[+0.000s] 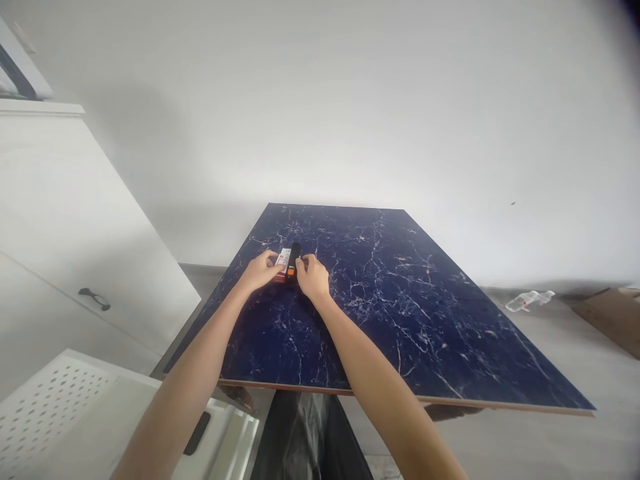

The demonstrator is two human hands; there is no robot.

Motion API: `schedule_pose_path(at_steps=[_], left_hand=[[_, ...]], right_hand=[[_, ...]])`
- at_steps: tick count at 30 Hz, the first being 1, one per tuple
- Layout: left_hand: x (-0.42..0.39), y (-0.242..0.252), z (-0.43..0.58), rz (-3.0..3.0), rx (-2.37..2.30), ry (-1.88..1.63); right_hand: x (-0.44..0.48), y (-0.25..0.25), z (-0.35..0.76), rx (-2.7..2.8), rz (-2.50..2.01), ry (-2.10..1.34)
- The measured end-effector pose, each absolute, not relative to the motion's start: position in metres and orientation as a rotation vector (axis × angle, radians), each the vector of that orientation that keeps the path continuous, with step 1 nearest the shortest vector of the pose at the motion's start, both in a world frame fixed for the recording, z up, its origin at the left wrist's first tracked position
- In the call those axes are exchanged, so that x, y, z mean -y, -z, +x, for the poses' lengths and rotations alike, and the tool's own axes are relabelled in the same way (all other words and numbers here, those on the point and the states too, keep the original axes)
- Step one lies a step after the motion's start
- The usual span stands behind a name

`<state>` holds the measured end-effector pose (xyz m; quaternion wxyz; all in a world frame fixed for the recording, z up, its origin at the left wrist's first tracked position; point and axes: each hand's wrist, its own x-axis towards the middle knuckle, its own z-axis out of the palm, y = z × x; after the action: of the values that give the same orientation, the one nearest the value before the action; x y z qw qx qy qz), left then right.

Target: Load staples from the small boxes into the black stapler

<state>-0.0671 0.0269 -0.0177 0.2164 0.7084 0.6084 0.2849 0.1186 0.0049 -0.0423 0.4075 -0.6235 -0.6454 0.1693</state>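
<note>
On the dark blue marbled table, my left hand (261, 270) is closed on the left side of a small white-and-red box (283, 259), with the thumb lying over its front. Standing against the box's right side is a slim black object with an orange patch (294, 257); its exact kind is too small to make out. The fingers of my right hand (314, 275) are curled at the black object's right side, thumb pressed on it. Both hands are close together, left of the table's middle, and partly cover the two things.
The table (390, 300) has a thin brown front edge. A white cabinet (75, 220) with a dark handle stands at left, above a white perforated unit (60, 407). On the floor at right lie a clear plastic bottle (529, 300) and a cardboard box (610, 320).
</note>
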Motion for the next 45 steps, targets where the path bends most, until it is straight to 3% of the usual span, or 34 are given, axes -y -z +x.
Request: schedule_pose_path(at_steps=[7,14,22,26,45], left_hand=[[-0.028,0.018,-0.067,1.896,-1.753,-0.997],[-0.019,0.023,-0.048,2.146,-1.747,-0.909],[-0.022,0.016,-0.067,2.21,-1.396,-0.715],[-0.021,0.012,-0.073,2.247,-1.293,-0.622],[-0.02,0.0,-0.069,2.127,-1.241,-0.617]], right_hand=[[-0.004,0.038,0.121,1.617,-1.513,-0.538],[-0.005,0.038,0.129,1.494,-1.348,-1.121],[-0.026,0.041,0.144,1.78,-1.625,-0.381],[-0.034,0.047,0.148,2.041,-1.568,-0.383],[-0.035,0.047,0.152,2.077,-1.542,-0.35]])
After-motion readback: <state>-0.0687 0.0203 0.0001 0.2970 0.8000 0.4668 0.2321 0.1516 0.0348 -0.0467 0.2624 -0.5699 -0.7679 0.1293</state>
